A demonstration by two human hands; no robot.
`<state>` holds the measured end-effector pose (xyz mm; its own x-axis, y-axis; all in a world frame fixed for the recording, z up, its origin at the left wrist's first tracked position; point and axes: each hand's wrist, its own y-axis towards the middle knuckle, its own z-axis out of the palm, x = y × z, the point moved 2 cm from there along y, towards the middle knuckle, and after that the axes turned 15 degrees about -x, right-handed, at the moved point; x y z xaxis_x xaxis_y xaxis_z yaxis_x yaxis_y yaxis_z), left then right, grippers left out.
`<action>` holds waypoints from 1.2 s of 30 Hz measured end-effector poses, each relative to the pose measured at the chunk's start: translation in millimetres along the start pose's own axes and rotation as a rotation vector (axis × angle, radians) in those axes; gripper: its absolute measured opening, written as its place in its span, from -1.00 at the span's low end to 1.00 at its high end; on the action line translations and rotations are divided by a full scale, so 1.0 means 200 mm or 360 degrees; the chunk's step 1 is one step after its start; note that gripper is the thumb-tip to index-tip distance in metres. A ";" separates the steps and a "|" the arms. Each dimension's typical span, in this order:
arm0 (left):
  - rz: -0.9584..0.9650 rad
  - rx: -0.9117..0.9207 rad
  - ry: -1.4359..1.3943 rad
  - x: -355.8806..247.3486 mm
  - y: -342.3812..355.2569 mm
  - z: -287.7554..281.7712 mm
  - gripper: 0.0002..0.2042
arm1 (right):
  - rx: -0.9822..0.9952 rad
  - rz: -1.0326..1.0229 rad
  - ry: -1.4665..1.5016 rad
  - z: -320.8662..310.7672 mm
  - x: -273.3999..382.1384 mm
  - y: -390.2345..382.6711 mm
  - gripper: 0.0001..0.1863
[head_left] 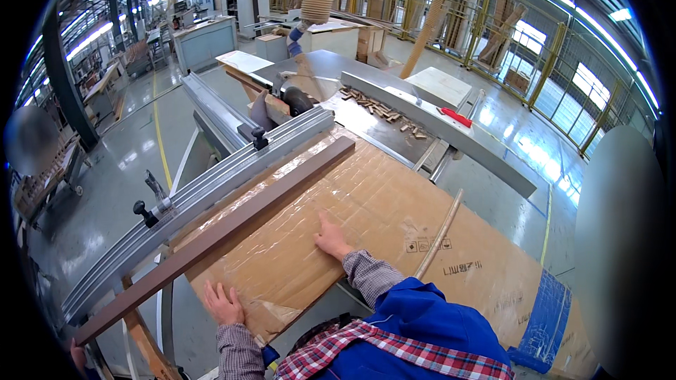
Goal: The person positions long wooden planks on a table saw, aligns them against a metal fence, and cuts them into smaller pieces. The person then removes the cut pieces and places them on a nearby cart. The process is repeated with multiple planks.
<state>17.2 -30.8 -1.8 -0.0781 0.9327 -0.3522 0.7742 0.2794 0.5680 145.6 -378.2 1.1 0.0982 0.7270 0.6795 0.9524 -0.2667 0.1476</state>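
A flat sheet of brown cardboard (380,190), partly covered with clear film, lies in front of me. My left hand (224,304) rests on its near left edge with the fingers spread. Farther in, my right hand (331,237) lies on the cardboard, its index finger stretched out and the other fingers partly hidden. Neither hand holds anything. A long, narrow brown board (232,232) slants across the cardboard, left of both hands and apart from them. Its near end juts out past the cardboard at lower left, where another person's hand (77,354) is beside it.
Beyond the board runs an aluminium fence (211,169) with black knobs. A saw table (373,127) carries small wood offcuts and a long metal guide (486,153) with a red push tool (456,117). A thin wooden stick (440,233) and blue wrap (546,324) lie at right.
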 end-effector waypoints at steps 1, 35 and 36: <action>-0.0003 -0.0005 0.0008 0.01 -0.01 0.01 -0.57 | -0.0094 -0.0072 -0.0042 0.02 -0.01 -0.02 -0.22; 0.0027 0.0110 0.0008 -0.04 0.04 0.04 -0.48 | -0.0363 -0.0390 -0.0189 -0.08 0.11 -0.16 -0.70; -0.0017 0.0158 -0.0011 -0.06 0.07 -0.01 -0.48 | -0.0414 -0.0452 -0.0129 -0.05 0.07 -0.14 -0.71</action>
<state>27.1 -37.1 11.4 -0.0824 0.9281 -0.3631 0.8319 0.2647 0.4877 116.7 -366.5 14.1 -0.1262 0.8397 0.5282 0.8410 -0.1918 0.5058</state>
